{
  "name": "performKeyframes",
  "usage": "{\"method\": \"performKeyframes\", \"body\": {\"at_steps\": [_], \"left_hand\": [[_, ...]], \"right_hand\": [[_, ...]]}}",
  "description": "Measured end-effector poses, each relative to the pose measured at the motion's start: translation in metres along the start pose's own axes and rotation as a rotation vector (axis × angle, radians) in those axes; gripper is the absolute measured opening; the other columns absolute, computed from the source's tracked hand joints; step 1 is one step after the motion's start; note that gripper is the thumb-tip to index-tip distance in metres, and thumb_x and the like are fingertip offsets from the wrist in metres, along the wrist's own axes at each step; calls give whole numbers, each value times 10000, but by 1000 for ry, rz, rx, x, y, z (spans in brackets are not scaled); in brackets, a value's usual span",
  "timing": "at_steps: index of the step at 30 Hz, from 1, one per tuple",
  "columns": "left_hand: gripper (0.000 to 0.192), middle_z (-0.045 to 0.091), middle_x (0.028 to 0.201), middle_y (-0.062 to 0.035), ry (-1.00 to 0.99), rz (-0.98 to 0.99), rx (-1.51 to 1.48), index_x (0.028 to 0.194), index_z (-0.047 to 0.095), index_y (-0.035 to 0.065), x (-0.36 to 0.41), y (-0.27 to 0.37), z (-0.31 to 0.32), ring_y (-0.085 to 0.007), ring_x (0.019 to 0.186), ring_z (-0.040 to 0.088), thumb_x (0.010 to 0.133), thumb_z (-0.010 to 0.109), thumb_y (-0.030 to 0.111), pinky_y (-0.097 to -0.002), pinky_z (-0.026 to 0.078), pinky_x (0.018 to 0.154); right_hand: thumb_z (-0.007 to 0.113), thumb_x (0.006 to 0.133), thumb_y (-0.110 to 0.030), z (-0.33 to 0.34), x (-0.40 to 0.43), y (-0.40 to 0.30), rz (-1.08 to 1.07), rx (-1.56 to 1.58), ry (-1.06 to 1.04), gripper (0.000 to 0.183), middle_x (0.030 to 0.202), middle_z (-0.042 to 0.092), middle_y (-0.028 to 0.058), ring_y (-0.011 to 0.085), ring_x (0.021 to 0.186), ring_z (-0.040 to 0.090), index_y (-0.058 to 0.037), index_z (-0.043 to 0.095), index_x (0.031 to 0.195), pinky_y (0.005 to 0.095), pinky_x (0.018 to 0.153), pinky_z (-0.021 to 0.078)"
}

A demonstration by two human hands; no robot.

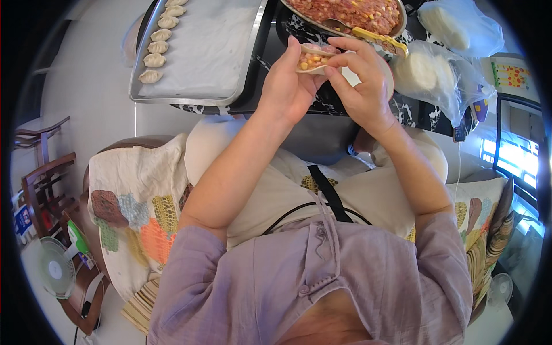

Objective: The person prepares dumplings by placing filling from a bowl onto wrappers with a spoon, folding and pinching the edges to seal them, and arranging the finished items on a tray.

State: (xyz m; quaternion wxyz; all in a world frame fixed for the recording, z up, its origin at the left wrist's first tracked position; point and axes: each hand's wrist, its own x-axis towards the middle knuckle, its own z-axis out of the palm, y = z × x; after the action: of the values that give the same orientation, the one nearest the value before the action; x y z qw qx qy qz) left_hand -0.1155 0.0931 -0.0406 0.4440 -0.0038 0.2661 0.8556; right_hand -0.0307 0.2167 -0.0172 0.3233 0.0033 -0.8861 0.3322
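A dumpling wrapper with meat and corn filling (pixel 314 61) lies in my left hand (pixel 286 84), partly folded, with the filling showing between its two edges. My right hand (pixel 360 77) pinches the wrapper's right side between thumb and fingers. Just beyond the hands stands a metal bowl of minced meat and corn filling (pixel 358 13). A spoon with a yellow handle (pixel 379 39) rests across its near rim. On the left, a metal tray (pixel 254 51) lined with white paper holds a row of pleated dumplings (pixel 159 46) along its left side. A white plate with a red rim (pixel 391 82) is partly hidden behind my right hand.
Two clear plastic bags (pixel 431 73) (pixel 461 28) of pale wrappers or dough lie at the right of the black-and-white marbled table (pixel 202 109). A phone with a cable (pixel 459 133) is at the table's right edge. An electric fan (pixel 55 268) and wooden chair (pixel 47 181) stand left.
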Motion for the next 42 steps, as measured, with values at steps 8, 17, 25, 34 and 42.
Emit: {"method": "performKeyframes", "body": {"at_steps": [8, 17, 25, 34, 42], "left_hand": [[404, 614, 970, -61, -61, 17, 57, 950, 590, 67, 3, -6, -8, -182, 948, 608, 1060, 349, 371, -384, 502, 888], [369, 631, 1052, -102, -69, 13, 215, 993, 595, 33, 0, -4, 2, -195, 960, 623, 1047, 411, 348, -384, 529, 867], [231, 677, 1047, -131, -82, 175, 789, 1070, 614, -20, -3, 11, 8, -167, 914, 664, 861, 706, 18, -296, 566, 817], [133, 685, 999, -105, -146, 390, 989, 991, 660, -37, -2, 8, 4, -114, 865, 642, 861, 691, -33, -238, 528, 779], [89, 668, 955, -45, -152, 368, 926, 936, 680, -7, -1, 8, -2, -66, 780, 601, 850, 702, -9, -209, 483, 657]], "right_hand": [[689, 789, -56, -8, 5, 16, -17, 137, -87, 64, 1001, 676, 95, 274, 976, 606, -17, 668, 836, 367, 847, 474], [673, 828, -43, -22, 3, 19, 193, 203, -174, 85, 937, 676, 85, 206, 908, 611, 4, 670, 899, 322, 850, 468], [690, 819, -161, -22, -1, 26, 258, 189, -95, 121, 792, 642, 53, 197, 724, 613, -46, 681, 855, 323, 662, 471], [686, 809, -205, -24, -1, 22, 239, 183, -88, 132, 715, 654, 67, 229, 660, 624, -73, 690, 821, 343, 595, 476], [693, 805, -180, -26, 0, 24, 105, 97, -89, 123, 719, 661, 53, 227, 674, 641, -84, 686, 882, 349, 591, 486]]}}
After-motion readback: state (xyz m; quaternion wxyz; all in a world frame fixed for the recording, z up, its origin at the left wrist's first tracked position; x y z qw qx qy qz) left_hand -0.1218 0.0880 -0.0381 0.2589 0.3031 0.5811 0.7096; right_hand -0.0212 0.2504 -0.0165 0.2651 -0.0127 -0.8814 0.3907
